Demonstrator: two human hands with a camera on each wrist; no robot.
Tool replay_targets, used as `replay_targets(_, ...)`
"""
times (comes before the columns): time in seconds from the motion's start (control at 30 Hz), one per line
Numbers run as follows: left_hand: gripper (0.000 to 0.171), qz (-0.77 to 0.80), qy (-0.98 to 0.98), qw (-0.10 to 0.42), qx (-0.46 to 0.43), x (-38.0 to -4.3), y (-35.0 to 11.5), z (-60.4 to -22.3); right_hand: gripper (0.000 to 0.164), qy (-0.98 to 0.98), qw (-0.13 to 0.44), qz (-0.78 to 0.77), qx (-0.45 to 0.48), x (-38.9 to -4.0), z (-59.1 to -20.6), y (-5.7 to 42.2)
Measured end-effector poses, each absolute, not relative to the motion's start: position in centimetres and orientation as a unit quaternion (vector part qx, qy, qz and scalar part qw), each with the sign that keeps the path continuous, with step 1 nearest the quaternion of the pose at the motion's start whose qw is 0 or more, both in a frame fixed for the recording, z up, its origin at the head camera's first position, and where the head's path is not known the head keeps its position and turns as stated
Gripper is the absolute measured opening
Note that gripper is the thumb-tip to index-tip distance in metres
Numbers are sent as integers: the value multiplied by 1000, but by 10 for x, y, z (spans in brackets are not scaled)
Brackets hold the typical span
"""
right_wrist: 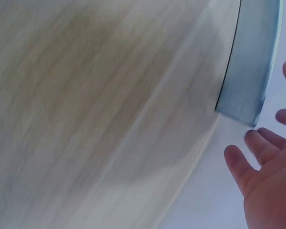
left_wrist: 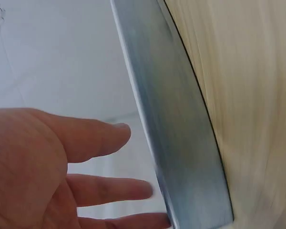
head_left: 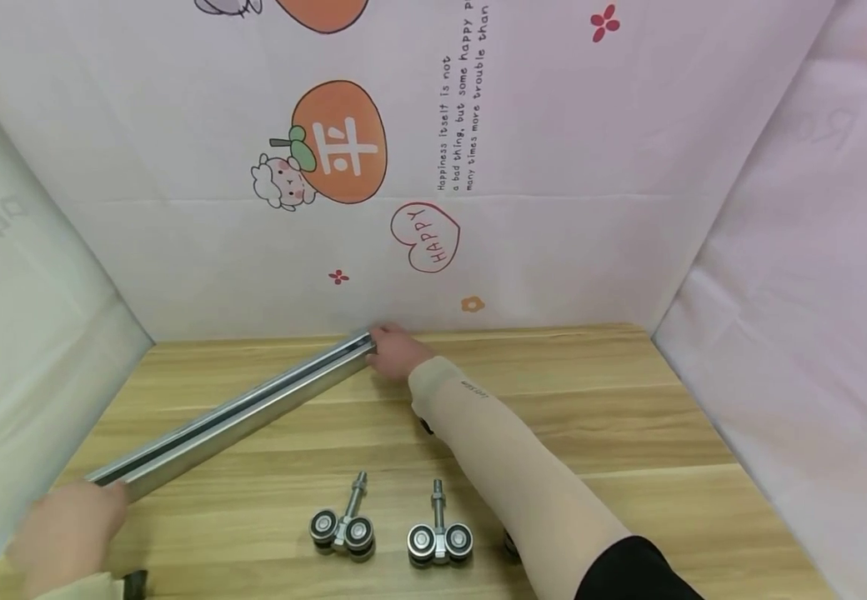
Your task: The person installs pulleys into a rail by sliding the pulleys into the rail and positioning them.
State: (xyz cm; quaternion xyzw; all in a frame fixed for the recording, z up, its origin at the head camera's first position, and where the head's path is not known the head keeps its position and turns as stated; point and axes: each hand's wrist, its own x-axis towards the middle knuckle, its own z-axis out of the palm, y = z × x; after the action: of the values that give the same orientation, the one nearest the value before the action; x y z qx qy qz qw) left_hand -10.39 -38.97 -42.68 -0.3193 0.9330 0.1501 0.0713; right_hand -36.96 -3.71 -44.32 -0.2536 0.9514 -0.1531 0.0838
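A long silver metal rail (head_left: pixel 253 421) with a dark slot along its top lies diagonally on the wooden table. At its near left end is my left hand (head_left: pixel 69 533), blurred in the head view. The left wrist view shows that hand's fingers (left_wrist: pixel 112 188) extended, with fingertips at the rail's edge. My right hand (head_left: pixel 399 352) is at the far end of the rail. In the right wrist view its fingers (right_wrist: pixel 264 148) are spread and loosely straight just beside the rail's end (right_wrist: pixel 245 102), not wrapped round it.
Two twin-wheeled roller trolleys with upright bolts, a left one (head_left: pixel 342 532) and a middle one (head_left: pixel 439 543), stand on the near part of the table (head_left: pixel 628 417). A third dark wheel (head_left: pixel 510 547) is mostly hidden by the right sleeve. Printed white cloth walls (head_left: pixel 553 167) enclose the table.
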Motion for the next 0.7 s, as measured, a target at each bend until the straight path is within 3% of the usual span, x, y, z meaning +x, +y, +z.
replay_targets(0.13, 64, 148, 940, 60, -300, -104, -397, -425, 57, 956, 69, -92, -271, -364, -445, -43)
replay_targets(0.47, 69, 125, 950, 86, -273, -108, -407, -429, 68, 968, 31, -28, -249, -348, -442, -51)
replay_targets(0.7, 69, 128, 957, 97, -243, -109, -406, -423, 36, 970, -14, 6, -244, -344, -439, -51)
